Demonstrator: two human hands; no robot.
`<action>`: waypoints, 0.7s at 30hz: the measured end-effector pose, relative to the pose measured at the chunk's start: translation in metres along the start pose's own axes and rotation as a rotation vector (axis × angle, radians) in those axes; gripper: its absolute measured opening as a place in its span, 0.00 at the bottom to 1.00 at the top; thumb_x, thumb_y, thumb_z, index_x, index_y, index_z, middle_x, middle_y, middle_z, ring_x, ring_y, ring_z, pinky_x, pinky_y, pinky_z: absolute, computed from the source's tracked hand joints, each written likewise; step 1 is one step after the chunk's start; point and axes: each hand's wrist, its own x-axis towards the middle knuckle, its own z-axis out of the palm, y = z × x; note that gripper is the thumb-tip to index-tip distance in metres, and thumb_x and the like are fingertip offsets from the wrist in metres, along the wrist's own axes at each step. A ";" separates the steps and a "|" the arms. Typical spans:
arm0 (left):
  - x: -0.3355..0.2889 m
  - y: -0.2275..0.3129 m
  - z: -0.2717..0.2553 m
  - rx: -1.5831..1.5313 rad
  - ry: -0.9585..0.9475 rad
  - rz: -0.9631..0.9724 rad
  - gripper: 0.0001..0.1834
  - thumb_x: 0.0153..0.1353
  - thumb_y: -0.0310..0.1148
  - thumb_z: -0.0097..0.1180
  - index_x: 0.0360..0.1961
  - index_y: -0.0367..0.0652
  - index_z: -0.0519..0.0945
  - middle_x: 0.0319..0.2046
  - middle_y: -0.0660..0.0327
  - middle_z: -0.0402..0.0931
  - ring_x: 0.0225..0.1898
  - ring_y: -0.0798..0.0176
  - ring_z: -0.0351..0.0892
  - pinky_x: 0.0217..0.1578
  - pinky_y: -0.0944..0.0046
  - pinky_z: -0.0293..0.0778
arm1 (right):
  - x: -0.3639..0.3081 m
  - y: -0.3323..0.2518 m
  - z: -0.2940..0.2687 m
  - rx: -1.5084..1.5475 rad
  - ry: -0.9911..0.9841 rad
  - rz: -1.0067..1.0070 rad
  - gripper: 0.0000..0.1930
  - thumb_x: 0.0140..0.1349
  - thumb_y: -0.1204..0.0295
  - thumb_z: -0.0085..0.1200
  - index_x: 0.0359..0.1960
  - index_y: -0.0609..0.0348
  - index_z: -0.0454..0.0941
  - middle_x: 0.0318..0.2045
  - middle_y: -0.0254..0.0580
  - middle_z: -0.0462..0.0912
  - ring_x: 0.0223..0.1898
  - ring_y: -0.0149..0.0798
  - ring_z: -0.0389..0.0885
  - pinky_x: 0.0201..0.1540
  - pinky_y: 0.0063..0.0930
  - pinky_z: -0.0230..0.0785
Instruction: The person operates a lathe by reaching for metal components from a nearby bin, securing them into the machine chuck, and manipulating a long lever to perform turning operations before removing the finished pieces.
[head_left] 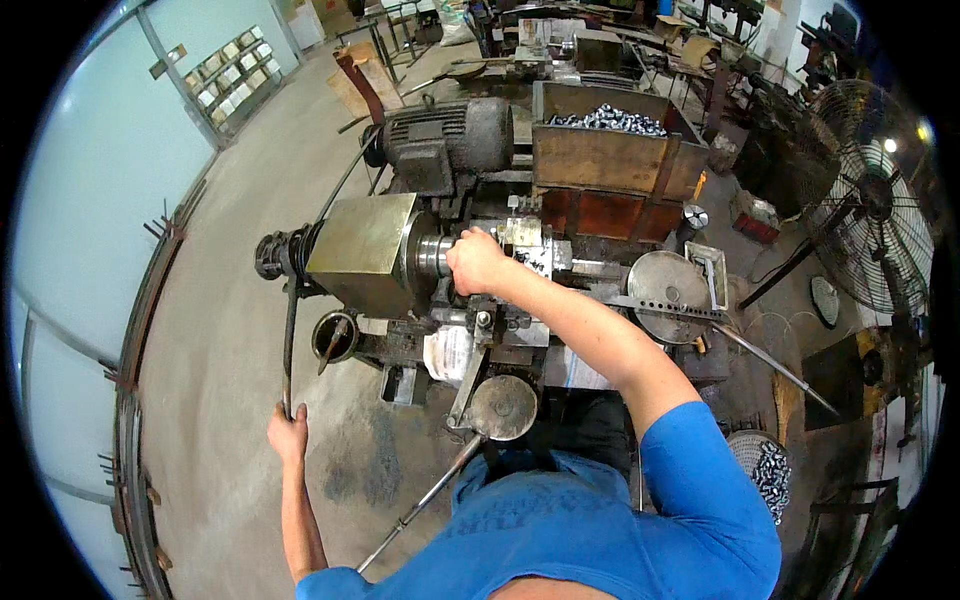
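Note:
My left hand (288, 431) is wrapped round the lower end of a long dark lever (289, 350), which rises to the pulley end (272, 256) of a lathe. My right hand (475, 262) is closed right beside the round metal chuck (433, 256), its fingers curled down. Whatever they grip there is hidden behind the hand. Left of the chuck is the box-shaped metal headstock cover (362, 245). To the right of my right hand lies the tool slide (527, 240), with bright metal chips on it.
Behind the lathe stand a motor (447, 140) and a metal bin (600, 155) of small shiny parts. A round plate (668, 290), a fan (875, 195) and a basket of parts (765, 470) are on the right. Handwheel (503, 407) and metal bar (425, 500) sit close to my body.

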 end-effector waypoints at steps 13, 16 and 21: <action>0.031 0.000 -0.005 -0.920 -0.596 -0.109 0.12 0.52 0.25 0.53 0.37 0.29 0.71 0.16 0.57 0.71 0.16 0.63 0.74 0.17 0.63 0.75 | -0.042 0.029 -0.063 0.039 0.297 0.052 0.10 0.35 0.65 0.52 0.16 0.57 0.81 0.23 0.49 0.80 0.38 0.49 0.75 0.62 0.39 0.49; 0.030 0.003 0.004 -0.956 -0.625 -0.082 0.10 0.53 0.23 0.51 0.35 0.28 0.70 0.16 0.56 0.71 0.16 0.61 0.74 0.18 0.61 0.77 | -0.060 0.087 -0.100 0.061 0.288 0.225 0.11 0.33 0.64 0.53 0.17 0.57 0.81 0.25 0.50 0.79 0.41 0.50 0.74 0.62 0.38 0.50; 0.022 0.005 0.005 -1.036 -0.545 -0.108 0.10 0.53 0.25 0.53 0.33 0.28 0.70 0.16 0.58 0.69 0.15 0.63 0.73 0.17 0.62 0.76 | -0.069 0.135 -0.117 0.055 0.490 0.471 0.29 0.35 0.71 0.54 0.47 0.52 0.74 0.58 0.58 0.57 0.57 0.56 0.58 0.60 0.42 0.53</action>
